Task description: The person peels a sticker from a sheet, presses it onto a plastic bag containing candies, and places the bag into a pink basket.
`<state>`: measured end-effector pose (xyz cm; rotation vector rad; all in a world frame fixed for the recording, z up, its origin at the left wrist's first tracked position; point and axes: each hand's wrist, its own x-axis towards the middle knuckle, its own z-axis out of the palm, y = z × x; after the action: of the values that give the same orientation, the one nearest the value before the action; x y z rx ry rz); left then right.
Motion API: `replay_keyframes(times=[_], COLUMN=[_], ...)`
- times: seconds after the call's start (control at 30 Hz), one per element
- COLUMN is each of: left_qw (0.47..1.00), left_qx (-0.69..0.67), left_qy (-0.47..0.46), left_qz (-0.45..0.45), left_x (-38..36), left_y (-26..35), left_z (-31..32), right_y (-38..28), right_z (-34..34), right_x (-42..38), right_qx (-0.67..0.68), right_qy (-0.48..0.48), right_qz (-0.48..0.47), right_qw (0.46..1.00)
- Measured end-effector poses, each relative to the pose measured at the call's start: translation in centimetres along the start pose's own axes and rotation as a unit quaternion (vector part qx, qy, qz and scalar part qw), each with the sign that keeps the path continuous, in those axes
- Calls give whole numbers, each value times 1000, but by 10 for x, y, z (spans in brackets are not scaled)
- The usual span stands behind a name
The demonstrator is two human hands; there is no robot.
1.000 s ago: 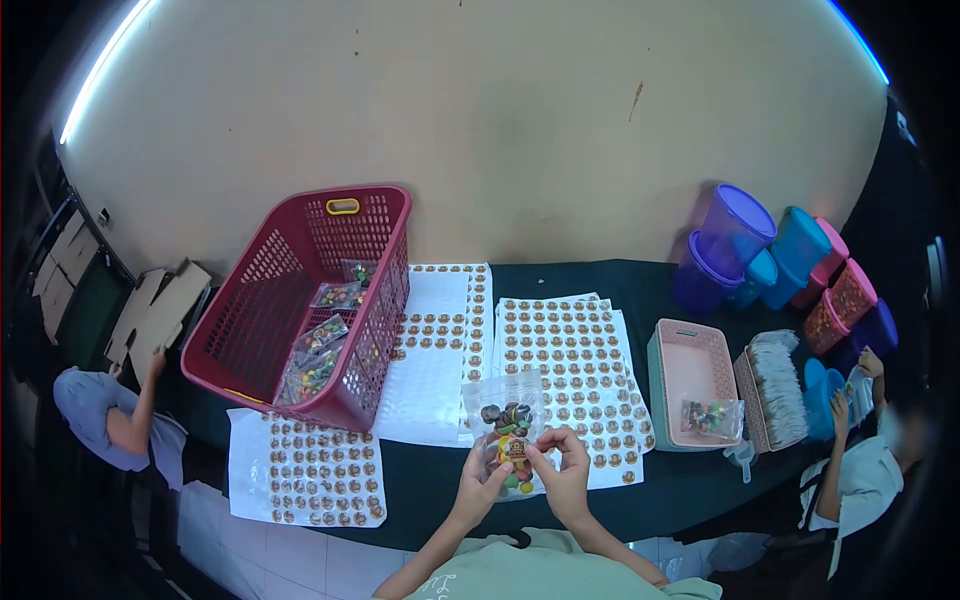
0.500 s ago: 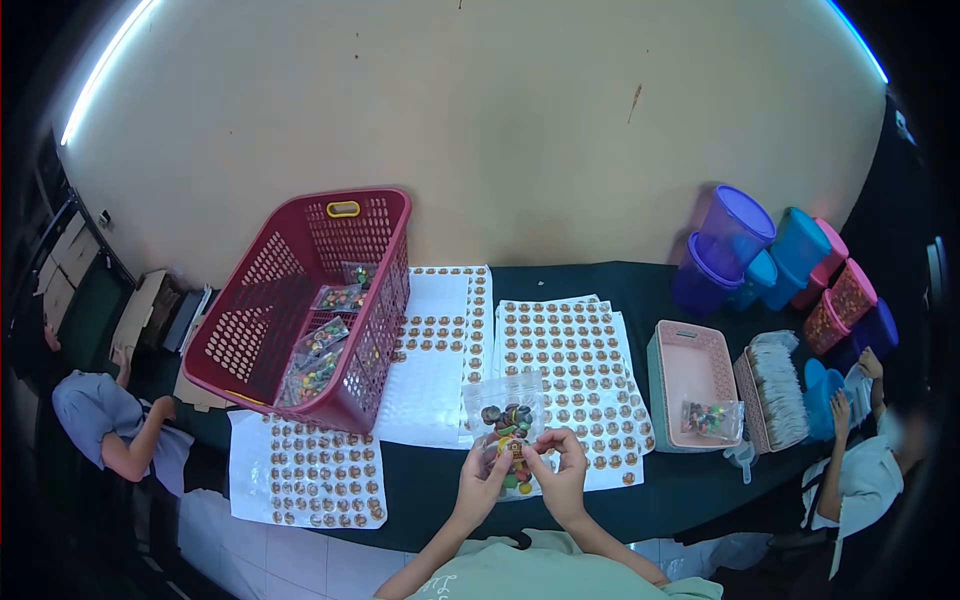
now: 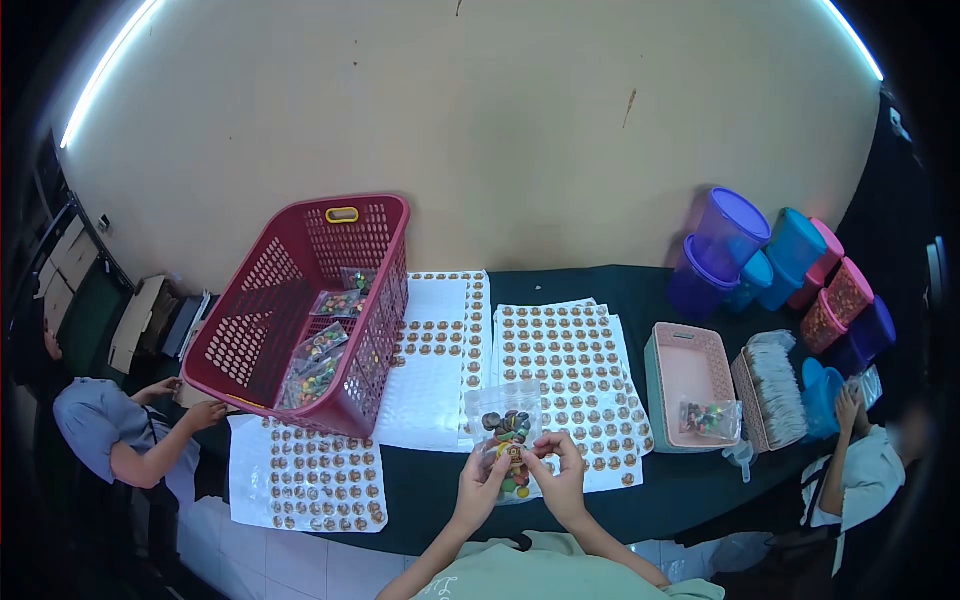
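A clear bag of colourful round pieces (image 3: 510,424) is between my two hands, over the near edge of the sticker sheets (image 3: 560,365). My left hand (image 3: 484,484) has its fingers closed on the bag's left side. On the right side, my right hand (image 3: 560,474) is closed too, its thumb and fingertips at a round brown sticker (image 3: 514,453) on the bag's front. The lower part of the bag shows between the hands.
A red basket (image 3: 373,370) holds several filled bags. Another sticker sheet (image 3: 310,475) lies in front. Rightward are a pink tray (image 3: 690,350) with one filled bag, a basket of packets (image 3: 775,390) and coloured tubs (image 3: 735,235). People stand at both sides.
The person at the left has moved their hands to the red basket's near edge. The person at the right has shifted their hands slightly. My hands and the bag have hardly moved.
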<state>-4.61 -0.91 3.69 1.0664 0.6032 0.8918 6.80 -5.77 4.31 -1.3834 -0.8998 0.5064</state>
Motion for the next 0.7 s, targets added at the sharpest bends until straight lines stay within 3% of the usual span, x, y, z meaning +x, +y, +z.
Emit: replay_keyframes(times=[0.23, 0.43, 0.5, 0.57, 0.63, 0.7], left_qw=[1000, 1000, 1000, 1000, 1000, 999], left_qx=[12, 1, -1, -3, -6, -11], left_qy=[-17, -9, -9, -10, -19, -27], left_qz=[9, -2, -9, -16, -12, -20], left_x=[-3, -3, -3, -4, -4, -3], left_y=[4, -1, 5, 5, 4, 5], left_z=[-4, -10, -10, -9, -9, -9], right_y=[-2, 1, 1, 5, 4, 5], right_z=[4, 1, 0, -5, -7, -6], right_x=[-1, 4, 10, 11, 11, 9], right_qx=[0, 56, 103, 79, 75, 103], right_qy=[5, -54, -4, -27, -144, -150], right_qz=[-3, 11, 0, 20, 100, 129], right_qw=[1000, 997, 995, 996, 982, 975])
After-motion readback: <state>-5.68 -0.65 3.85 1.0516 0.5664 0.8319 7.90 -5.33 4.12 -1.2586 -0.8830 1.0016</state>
